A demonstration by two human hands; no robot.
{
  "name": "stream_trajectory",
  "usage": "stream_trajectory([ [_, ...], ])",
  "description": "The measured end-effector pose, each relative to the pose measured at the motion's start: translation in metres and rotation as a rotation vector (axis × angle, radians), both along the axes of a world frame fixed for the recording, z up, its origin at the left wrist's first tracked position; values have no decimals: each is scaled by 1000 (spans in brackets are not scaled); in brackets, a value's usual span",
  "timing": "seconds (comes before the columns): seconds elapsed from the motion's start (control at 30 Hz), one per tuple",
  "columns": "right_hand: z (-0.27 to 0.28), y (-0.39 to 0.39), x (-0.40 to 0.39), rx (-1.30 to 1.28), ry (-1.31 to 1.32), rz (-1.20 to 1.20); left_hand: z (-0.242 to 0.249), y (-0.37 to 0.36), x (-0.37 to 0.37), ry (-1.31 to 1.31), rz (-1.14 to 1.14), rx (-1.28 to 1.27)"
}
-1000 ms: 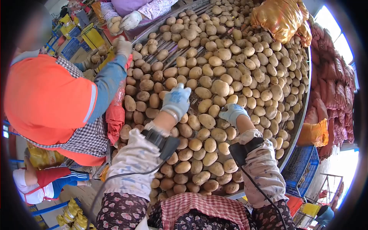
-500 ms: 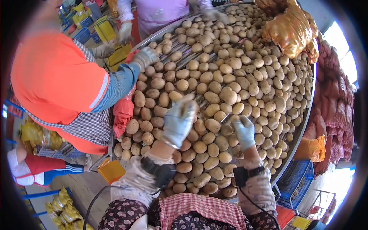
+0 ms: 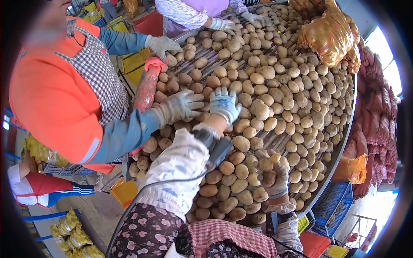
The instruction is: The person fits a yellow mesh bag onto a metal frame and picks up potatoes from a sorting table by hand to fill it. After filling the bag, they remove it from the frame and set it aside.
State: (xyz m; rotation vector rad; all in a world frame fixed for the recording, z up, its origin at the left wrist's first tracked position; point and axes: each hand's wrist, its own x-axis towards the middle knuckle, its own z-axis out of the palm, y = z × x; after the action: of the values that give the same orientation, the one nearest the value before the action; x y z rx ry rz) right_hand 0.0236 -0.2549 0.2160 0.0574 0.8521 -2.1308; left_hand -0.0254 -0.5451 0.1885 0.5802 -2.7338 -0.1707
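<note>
My left hand (image 3: pixel 224 105), in a light blue and white glove, reaches forward and lies palm down on the potatoes (image 3: pixel 241 143), fingers stretched out. Nearer to me on the right, my right hand (image 3: pixel 278 182) is turned up in a dirty glove. Its fingers curl round a dark potato (image 3: pixel 269 179), with another potato (image 3: pixel 266 165) against it. The potatoes cover a large metal-edged table with slats (image 3: pixel 275 142) showing between them. Close to my left hand is a co-worker's gloved hand (image 3: pixel 183 105), also on the potatoes.
A co-worker in orange (image 3: pixel 51 103) stands at the left edge, and another person in lilac (image 3: pixel 195 10) at the far side. A full golden sack (image 3: pixel 327 38) rests on the table. Red sacks (image 3: pixel 374 116) are piled at right, beside a blue crate (image 3: pixel 333 208).
My left hand has moved forward and flattened onto the potatoes. My right hand has drawn back towards me and now holds a potato. The orange-clad co-worker's arm has come in beside my left hand.
</note>
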Motion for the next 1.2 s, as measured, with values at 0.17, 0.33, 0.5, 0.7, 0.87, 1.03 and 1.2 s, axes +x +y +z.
stream_trajectory([
  [0.17, -9, 9, 1, 43, 37, 0, 16, -19, -32, -291, 22, 114],
  [0.33, -10, 24, 3, 276, 189, -27, 41, -22, -9, -515, -44, 66],
  [0.5, -11, -3, 25, 1062, 1361, -169, 18, -10, -9, -392, 42, 110],
  [0.7, -3, 1, 21, 1024, 1349, -93, 32, 1, 28, -420, 33, 435],
  [0.87, -9, -1, 17, 1031, 1322, -107, 34, 8, 18, -671, -87, 406],
  [1.03, -5, 0, 17, 1021, 1333, -110, 33, 27, 64, 62, -237, 277],
  [1.2, -11, -3, 15, 937, 1324, -180, 58, 12, 134, 422, -333, 77],
])
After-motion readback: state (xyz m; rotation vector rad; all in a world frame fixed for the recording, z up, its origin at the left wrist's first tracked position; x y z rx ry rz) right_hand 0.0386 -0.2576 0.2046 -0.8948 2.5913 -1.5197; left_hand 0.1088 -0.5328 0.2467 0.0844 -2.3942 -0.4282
